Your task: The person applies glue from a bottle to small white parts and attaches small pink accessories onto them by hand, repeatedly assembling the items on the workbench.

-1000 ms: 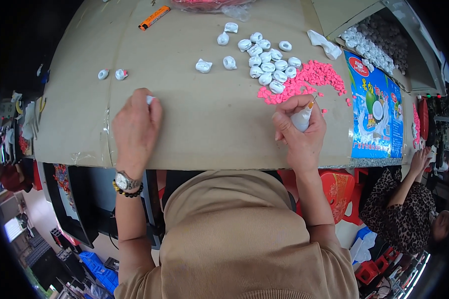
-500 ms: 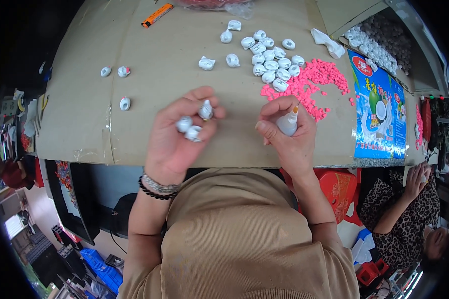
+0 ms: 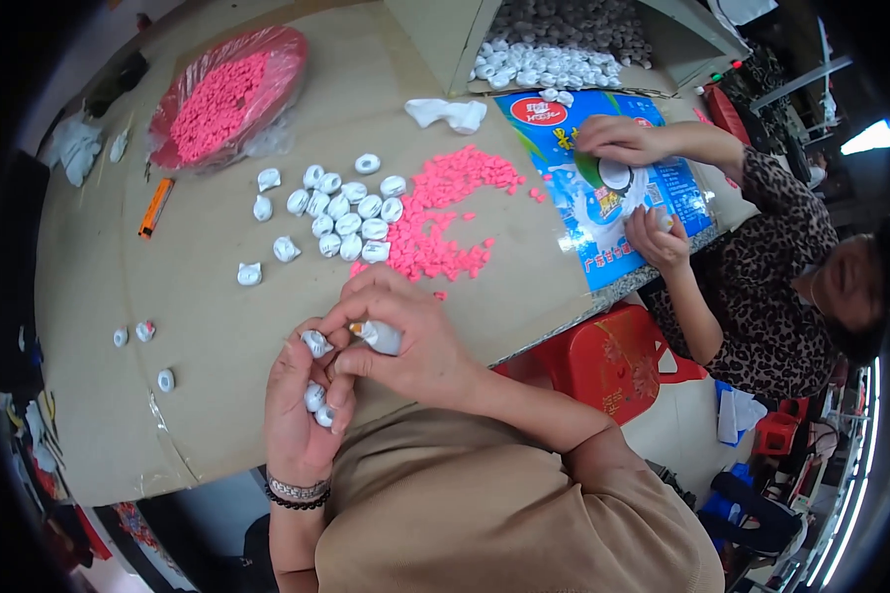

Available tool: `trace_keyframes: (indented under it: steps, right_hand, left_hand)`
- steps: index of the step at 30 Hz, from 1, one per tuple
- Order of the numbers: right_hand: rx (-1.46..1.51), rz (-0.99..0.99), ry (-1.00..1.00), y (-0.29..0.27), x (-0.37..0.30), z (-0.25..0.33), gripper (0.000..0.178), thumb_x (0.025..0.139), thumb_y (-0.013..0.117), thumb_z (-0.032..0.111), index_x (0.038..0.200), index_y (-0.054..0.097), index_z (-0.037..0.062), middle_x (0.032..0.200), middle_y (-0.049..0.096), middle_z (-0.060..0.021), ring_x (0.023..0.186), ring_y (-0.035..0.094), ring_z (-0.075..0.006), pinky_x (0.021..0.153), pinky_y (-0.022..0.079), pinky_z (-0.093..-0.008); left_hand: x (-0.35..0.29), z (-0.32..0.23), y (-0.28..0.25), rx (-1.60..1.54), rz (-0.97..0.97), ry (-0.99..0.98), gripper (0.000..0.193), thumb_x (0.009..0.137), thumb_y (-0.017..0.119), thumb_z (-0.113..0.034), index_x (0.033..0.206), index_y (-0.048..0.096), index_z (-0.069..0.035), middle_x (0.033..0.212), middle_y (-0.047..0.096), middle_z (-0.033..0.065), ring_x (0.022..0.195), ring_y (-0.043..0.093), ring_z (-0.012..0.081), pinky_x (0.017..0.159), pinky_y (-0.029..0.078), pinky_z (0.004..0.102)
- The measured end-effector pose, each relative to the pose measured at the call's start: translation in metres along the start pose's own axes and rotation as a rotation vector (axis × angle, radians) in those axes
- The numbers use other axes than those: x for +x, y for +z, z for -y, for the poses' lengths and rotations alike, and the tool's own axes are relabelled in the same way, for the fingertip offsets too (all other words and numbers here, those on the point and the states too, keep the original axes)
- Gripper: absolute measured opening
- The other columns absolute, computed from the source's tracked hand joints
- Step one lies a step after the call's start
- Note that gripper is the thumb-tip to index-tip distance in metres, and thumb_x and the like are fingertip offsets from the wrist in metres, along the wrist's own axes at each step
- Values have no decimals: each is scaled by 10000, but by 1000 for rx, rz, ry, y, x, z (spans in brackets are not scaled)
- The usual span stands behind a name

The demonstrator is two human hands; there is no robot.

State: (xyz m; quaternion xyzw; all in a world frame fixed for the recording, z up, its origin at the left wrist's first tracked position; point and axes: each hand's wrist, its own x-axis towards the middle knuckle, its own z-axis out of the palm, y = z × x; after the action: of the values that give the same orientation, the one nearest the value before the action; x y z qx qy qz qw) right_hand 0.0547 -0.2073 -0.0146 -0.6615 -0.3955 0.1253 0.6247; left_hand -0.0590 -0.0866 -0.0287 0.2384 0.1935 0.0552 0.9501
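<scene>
My left hand (image 3: 297, 425) is closed around several small white rounded pieces with dark markings. One white piece (image 3: 316, 343) sits at its fingertips; two more white pieces (image 3: 314, 396) rest lower, against the palm and fingers. My right hand (image 3: 415, 341) grips a small white squeeze bottle (image 3: 382, 338) with an orange-brown tip. That tip points left, toward the piece at my left fingertips, and the fingers of both hands meet there. Whether the tip touches the piece I cannot tell. Beyond my hands lies a cluster of similar white pieces (image 3: 341, 208), beside a spread of small pink pieces (image 3: 445, 237).
A red bowl (image 3: 292, 59) lined with clear plastic holds pink pieces. Near it lie an orange cutter (image 3: 155, 208) and a white cloth scrap (image 3: 450, 114). At right, a co-worker's hands (image 3: 653, 232) are over a blue printed sheet (image 3: 583, 227). An open box (image 3: 465, 59) holds white pieces.
My view has swung toward the right, showing the co-worker and the red bowl. My hands, apart before, have come together, with the bottle's tip now near the piece at my left fingertips.
</scene>
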Motion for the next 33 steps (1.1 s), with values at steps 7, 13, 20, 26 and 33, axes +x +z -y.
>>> trace_keyframes:
  steps: [7, 13, 20, 26, 33]
  right_hand:
    - [3, 35, 51, 1, 0, 1, 277, 683, 724, 49, 953, 665, 69, 996, 523, -78, 944, 561, -221, 794, 472, -332]
    - [15, 68, 29, -2, 2, 1, 265, 711, 731, 27, 965, 690, 92, 1063, 543, -79, 937, 563, -195, 784, 478, -308]
    - [33, 112, 60, -5, 3, 6, 260, 721, 723, 19, 968, 699, 96, 1119, 542, -86, 939, 565, -193, 787, 476, -302]
    - [37, 119, 63, -1, 1, 4, 273, 711, 721, 9, 969, 700, 95, 1119, 542, -79, 930, 563, -181, 785, 471, -301]
    - [16, 129, 51, 0, 2, 3, 265, 705, 727, 27, 960, 700, 95, 1102, 555, -68, 955, 558, -184, 806, 463, -304]
  left_hand:
    - [-2, 8, 9, -8, -39, -8, 413, 971, 491, -320, 1246, 488, -12, 869, 567, 50, 550, 504, 72, 357, 407, 190]
    - [-2, 6, 21, 109, -65, 37, 438, 959, 518, -318, 1253, 490, 5, 895, 578, 50, 535, 493, 65, 360, 401, 183]
    - [-5, 6, 23, 192, -94, 39, 412, 962, 514, -319, 1216, 512, 6, 907, 586, 53, 533, 484, 51, 365, 387, 178]
    - [-10, 5, 19, 224, -107, 43, 397, 973, 491, -323, 1205, 523, -2, 814, 577, 43, 517, 476, 51, 364, 381, 179]
    - [-10, 4, 17, 247, -103, 39, 412, 975, 483, -325, 1214, 525, 8, 799, 570, 35, 512, 470, 48, 365, 381, 181]
